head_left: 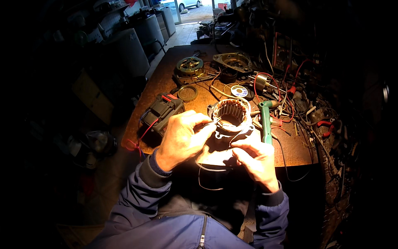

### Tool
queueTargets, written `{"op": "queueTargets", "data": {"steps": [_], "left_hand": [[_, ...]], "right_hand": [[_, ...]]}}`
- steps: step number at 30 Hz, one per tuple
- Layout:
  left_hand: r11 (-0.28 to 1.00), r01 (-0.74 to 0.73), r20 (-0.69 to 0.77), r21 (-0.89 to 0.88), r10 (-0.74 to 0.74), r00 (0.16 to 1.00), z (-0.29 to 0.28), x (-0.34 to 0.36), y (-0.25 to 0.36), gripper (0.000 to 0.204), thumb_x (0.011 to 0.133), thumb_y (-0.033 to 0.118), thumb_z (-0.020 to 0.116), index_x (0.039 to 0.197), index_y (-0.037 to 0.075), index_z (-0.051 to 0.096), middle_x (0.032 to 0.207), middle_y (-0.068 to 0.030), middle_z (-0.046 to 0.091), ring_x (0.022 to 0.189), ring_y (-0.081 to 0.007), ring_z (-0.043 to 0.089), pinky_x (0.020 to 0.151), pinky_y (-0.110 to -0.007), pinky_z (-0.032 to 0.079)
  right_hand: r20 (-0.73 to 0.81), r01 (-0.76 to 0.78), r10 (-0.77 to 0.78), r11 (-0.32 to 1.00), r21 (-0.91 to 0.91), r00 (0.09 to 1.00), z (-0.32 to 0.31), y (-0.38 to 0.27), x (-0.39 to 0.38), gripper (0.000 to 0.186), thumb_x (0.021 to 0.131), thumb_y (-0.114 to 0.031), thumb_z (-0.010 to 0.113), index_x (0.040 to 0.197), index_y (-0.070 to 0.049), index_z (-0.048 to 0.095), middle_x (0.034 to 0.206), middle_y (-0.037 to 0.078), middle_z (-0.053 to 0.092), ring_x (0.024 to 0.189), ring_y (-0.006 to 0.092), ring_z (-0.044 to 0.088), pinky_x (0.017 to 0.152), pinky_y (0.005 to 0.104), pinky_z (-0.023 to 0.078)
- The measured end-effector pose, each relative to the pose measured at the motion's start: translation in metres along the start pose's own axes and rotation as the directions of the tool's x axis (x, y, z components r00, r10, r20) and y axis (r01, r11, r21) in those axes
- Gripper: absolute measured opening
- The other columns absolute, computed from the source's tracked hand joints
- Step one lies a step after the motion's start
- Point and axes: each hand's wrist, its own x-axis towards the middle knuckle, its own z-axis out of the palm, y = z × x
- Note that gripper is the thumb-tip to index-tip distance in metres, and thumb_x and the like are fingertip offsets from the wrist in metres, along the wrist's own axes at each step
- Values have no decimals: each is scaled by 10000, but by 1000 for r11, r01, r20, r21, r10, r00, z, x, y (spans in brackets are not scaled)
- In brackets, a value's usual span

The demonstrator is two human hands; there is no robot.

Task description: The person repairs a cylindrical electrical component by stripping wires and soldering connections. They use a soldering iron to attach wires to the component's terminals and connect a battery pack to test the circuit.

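A motor stator (233,103) with windings round its inner rim sits near the front of the wooden table (142,106). My left hand (184,137) is closed in a pinch at the stator's left side, on small wire ends by the windings. My right hand (255,162) is below the stator's right side, thumb and index finger pinched on a thin wire. A green-handled tool (265,120), apparently a soldering gun, lies right of the stator, partly behind my right hand. A solder spool (239,91) rests behind the stator.
A battery pack (163,108) with wires stands at left. Metal motor covers (190,64), a ring (187,93) and a rotor (262,82) lie farther back. Tangled leads and red-handled pliers (326,127) crowd the right. Appliances (130,52) stand beyond the table, toward a doorway.
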Motion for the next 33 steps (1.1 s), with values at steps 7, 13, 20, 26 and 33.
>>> {"op": "queueTargets", "data": {"steps": [7,13,20,26,33], "left_hand": [[999,-42,-6,34,42,999,-2,0,0,154,887,127,803,973,0,806,784,-163,695,644,-257,683,593,-367,517],[999,-37,21,17,36,999,-2,2,1,154,882,93,835,993,-12,816,778,-117,702,680,-192,657,617,-335,491],[1000,-17,21,8,17,1000,-3,1,2,143,887,92,823,988,-8,814,761,-112,685,661,-197,645,608,-342,490],[995,49,56,-82,-44,997,-5,1,7,132,887,92,814,977,-5,810,749,-113,671,651,-204,639,603,-349,488],[997,-74,22,37,73,997,-3,2,0,139,887,101,809,975,-6,808,746,-114,668,651,-210,637,604,-352,487]], "right_hand": [[-133,292,-445,757,-585,886,-1,-31,11,273,929,48,691,1196,22,743,981,122,759,854,184,735,789,291,572],[-23,377,-510,665,-645,860,19,-23,46,331,911,18,710,1242,8,727,1187,170,735,1104,283,707,896,352,578],[34,463,-598,582,-668,801,31,-16,59,214,850,16,729,1063,-5,737,1066,147,730,1038,321,689,957,415,537],[24,456,-580,613,-645,814,32,-14,59,209,839,10,735,1045,-22,750,1050,138,741,1029,328,697,978,433,523],[6,441,-569,630,-640,822,34,-14,58,193,854,12,715,1036,-22,771,1030,126,761,1019,308,706,977,412,518]]}}
